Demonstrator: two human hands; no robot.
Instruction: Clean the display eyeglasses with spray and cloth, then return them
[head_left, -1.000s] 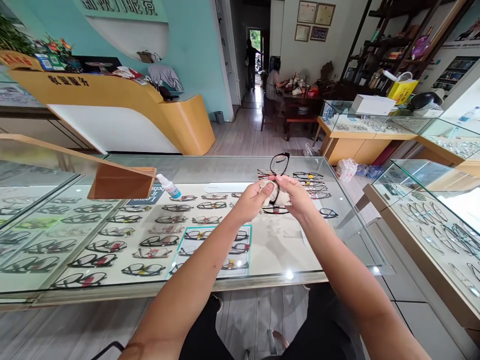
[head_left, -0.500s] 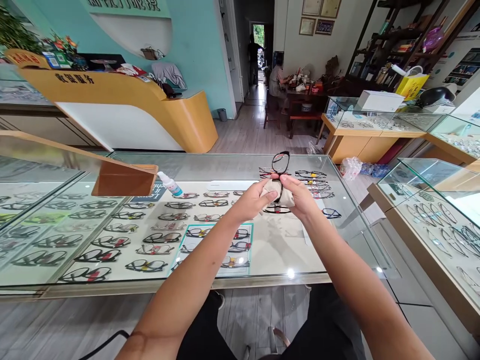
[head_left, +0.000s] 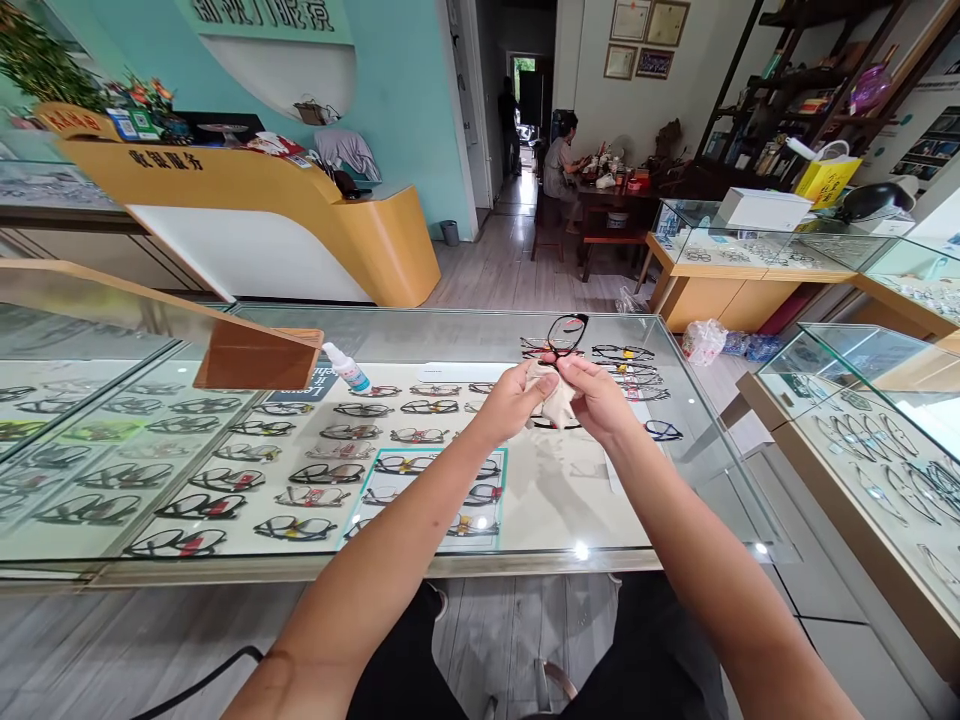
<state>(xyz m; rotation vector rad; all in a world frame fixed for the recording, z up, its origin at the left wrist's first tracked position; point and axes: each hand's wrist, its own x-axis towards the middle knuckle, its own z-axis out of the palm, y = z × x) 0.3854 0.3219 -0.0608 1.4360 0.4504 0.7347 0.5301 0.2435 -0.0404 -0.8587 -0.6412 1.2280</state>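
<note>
Over the glass display case [head_left: 555, 515], both my hands are closed around a pair of dark-framed eyeglasses [head_left: 568, 335] and a pale cloth [head_left: 553, 400]. My left hand [head_left: 517, 400] pinches the cloth from the left, its fingers partly behind the fabric. From the right, my right hand [head_left: 596, 395] grips the eyeglasses near the frame's middle, touching the cloth too. One lens sticks up above my fingers, while the rest of the frame is hidden by cloth and hands. Under the glass lie rows of eyeglasses [head_left: 296, 527], some directly beneath my hands.
A small spray bottle [head_left: 346, 368] stands on the glass to the left, beside a brown wooden mirror stand [head_left: 259, 355]. More display cases [head_left: 885, 450] line the right side. Across the room a person [head_left: 562, 165] sits at a dark table [head_left: 615, 195]; another stands in the doorway.
The raised lens has tilted to the right and sits slightly lower. Cloth and fingers have shifted a little around the frame. The whole view has moved slightly.
</note>
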